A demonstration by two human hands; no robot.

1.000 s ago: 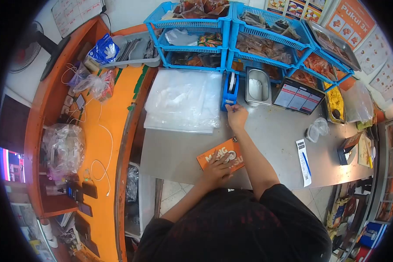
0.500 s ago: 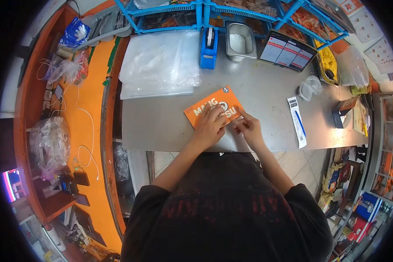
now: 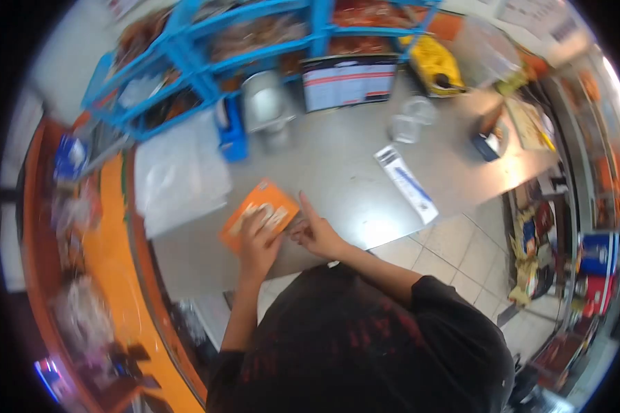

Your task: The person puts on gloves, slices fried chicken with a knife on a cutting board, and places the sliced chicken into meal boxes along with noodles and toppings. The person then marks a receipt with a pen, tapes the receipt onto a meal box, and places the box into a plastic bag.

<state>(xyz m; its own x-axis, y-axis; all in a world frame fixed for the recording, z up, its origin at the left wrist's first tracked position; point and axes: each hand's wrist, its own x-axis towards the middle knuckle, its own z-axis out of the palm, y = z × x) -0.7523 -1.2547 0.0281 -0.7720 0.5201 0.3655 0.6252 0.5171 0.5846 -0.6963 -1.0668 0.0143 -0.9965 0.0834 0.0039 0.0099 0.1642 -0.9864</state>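
Note:
A flat orange box point(image 3: 262, 215) with white lettering lies tilted on the steel table. My left hand point(image 3: 258, 241) rests on its top face, fingers laid across the lettering and holding nothing. At the box's right edge is my right hand point(image 3: 315, 235), its index finger stretched out and its other fingers curled in. Those curled fingertips are blurred beside the box edge, and nothing can be seen in them. Clear plastic bags point(image 3: 179, 175) lie flat just beyond the box, to the left.
A blue tape dispenser point(image 3: 233, 131) and a metal container point(image 3: 265, 103) stand behind the box. A tablet point(image 3: 350, 82) leans against blue crates point(image 3: 255, 51). To the right lie a paper receipt with a blue pen point(image 3: 408, 184) and plastic cups point(image 3: 408, 127). An orange counter point(image 3: 117, 227) is at left.
My view has turned to the right, so the table and hands appear further left and tilted. Both hands stay at the orange box. The picture is blurrier.

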